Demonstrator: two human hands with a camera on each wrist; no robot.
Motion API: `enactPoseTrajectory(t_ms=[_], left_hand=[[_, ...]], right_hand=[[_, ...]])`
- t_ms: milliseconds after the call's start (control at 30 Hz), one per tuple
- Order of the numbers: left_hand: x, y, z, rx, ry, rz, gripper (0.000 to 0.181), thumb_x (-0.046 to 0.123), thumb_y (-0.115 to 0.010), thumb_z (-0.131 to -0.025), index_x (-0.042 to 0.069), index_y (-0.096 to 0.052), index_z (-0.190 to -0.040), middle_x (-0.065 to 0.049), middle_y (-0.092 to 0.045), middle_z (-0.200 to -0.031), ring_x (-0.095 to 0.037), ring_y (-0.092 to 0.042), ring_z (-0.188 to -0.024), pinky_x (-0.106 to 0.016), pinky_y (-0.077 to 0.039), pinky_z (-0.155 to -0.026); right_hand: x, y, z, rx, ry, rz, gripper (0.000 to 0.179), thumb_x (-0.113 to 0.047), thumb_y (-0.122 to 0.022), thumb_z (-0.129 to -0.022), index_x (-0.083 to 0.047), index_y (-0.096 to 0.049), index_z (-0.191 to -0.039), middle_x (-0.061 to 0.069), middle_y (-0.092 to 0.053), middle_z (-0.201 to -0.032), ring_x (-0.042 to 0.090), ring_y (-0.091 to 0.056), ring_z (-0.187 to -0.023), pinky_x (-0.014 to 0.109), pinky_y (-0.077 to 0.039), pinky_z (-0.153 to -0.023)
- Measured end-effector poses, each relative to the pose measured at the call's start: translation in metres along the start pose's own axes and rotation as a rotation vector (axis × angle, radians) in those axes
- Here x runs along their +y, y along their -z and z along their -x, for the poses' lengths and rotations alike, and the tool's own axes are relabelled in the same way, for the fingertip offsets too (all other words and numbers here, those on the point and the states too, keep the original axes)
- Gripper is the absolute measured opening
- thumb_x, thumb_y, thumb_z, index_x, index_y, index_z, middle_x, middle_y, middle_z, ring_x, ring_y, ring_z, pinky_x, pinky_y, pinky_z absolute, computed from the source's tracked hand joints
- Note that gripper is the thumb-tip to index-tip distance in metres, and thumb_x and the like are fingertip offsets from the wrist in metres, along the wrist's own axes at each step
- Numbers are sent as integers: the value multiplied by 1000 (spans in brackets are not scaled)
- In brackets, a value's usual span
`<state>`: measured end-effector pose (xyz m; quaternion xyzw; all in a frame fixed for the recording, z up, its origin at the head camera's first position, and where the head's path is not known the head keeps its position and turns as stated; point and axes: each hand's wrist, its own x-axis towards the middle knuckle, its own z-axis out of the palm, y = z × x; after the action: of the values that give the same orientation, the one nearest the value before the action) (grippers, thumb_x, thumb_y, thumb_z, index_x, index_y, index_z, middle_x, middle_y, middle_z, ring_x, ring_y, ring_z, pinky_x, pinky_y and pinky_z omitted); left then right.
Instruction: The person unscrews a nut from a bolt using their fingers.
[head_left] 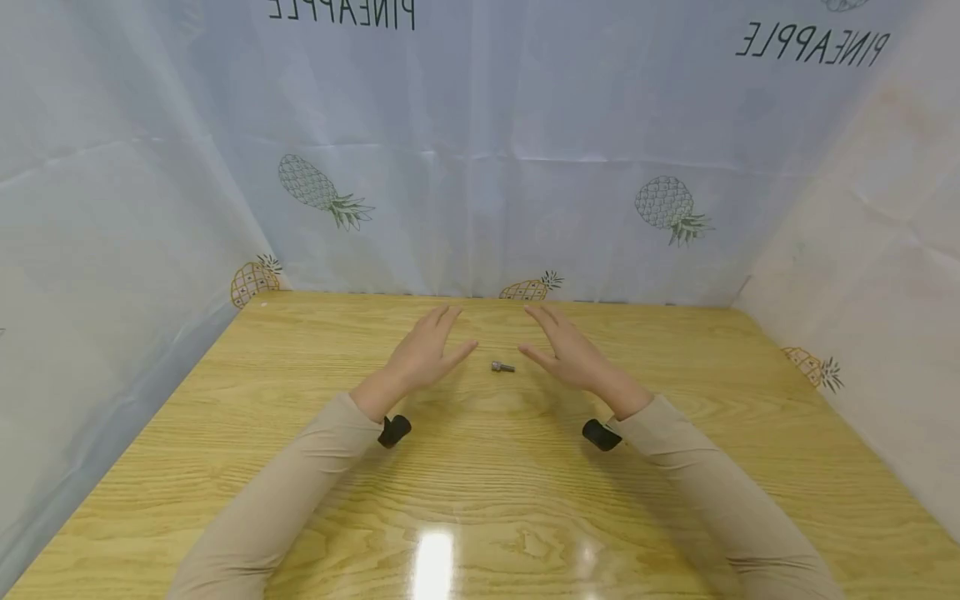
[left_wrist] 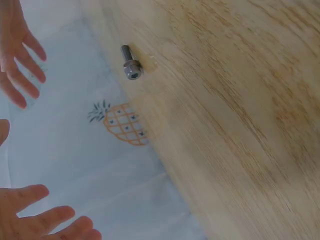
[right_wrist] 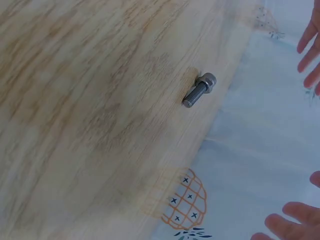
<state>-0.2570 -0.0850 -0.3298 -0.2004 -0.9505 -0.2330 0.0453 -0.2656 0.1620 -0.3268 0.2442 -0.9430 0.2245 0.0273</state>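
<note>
A small metal socket-head bolt (head_left: 502,367) lies on its side on the wooden table, between the two hands. Its hex recess faces the left wrist camera, where the bolt (left_wrist: 131,65) appears near the top; the right wrist view shows the threaded end of the bolt (right_wrist: 198,91). To the left of it my left hand (head_left: 424,350) is held with fingers extended and thumb spread. On the other side my right hand (head_left: 568,350) mirrors that pose, its thumb pointing toward the bolt. Neither hand touches the bolt, and both hold nothing.
The wood-grain table (head_left: 480,483) runs back to a pale curtain (head_left: 480,167) printed with pineapples, with more cloth at both sides. Black wrist-worn pieces show under each wrist, the left piece (head_left: 394,431) and the right piece (head_left: 601,434). A bright reflection lies at the table's front.
</note>
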Motion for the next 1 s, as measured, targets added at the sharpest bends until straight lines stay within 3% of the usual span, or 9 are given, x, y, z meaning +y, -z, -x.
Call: enactPoseTrajectory(t_ms=[200, 333, 467, 567, 733, 900, 1000], left_hand=[[-2, 0, -3, 0, 5, 78, 68, 47, -44, -96, 6, -26, -147, -18, -29, -151, -36, -29, -139, -54, -30, -112], [-3, -2, -7, -12, -1, 178, 64, 42, -46, -96, 4, -30, -145, -18, -34, -148, -35, -38, -133, -52, -36, -109], [-3, -4, -12, -44, 4, 255, 60, 39, -48, -97, 6, -32, -144, -19, -41, -143, -35, -49, -123, -49, -46, -99], [-2, -7, -15, -71, 27, 295, 59, 39, -49, -96, 8, -34, -144, -19, -46, -139, -34, -53, -118, -47, -50, -94], [-1, -12, -19, -89, 57, 341, 55, 37, -51, -96, 9, -38, -141, -17, -52, -132, -32, -58, -112, -43, -53, -88], [-3, -18, -22, -92, 71, 378, 49, 32, -53, -95, 6, -44, -137, -17, -57, -125, -32, -61, -106, -41, -54, -87], [-3, -23, -24, -98, 79, 398, 47, 28, -54, -95, 3, -46, -134, -18, -58, -123, -32, -61, -106, -40, -55, -87]], right_hand=[[3, -2, -3, 26, 22, -138, 60, -30, -51, -97, -6, -27, -146, 21, -31, -148, 40, -34, -134, 56, -33, -109], [7, -5, -6, 20, 2, -263, 52, -26, -52, -96, -4, -36, -141, 21, -40, -142, 41, -46, -124, 52, -44, -101], [9, -7, -9, 11, -17, -308, 46, -22, -54, -95, -1, -44, -135, 23, -49, -133, 39, -56, -112, 47, -52, -92], [10, -8, -11, -1, -51, -331, 42, -19, -56, -94, -1, -48, -131, 24, -55, -126, 37, -58, -107, 44, -54, -87], [14, -11, -16, -60, -148, -468, 42, -16, -57, -93, 1, -48, -131, 24, -57, -118, 39, -60, -104, 43, -56, -86], [21, -19, -22, -122, -229, -599, 45, -13, -55, -94, 6, -44, -133, 26, -57, -115, 40, -60, -104, 42, -56, -87], [22, -22, -25, -151, -268, -620, 43, -12, -55, -94, 6, -45, -132, 26, -57, -115, 38, -61, -104, 40, -56, -88]])
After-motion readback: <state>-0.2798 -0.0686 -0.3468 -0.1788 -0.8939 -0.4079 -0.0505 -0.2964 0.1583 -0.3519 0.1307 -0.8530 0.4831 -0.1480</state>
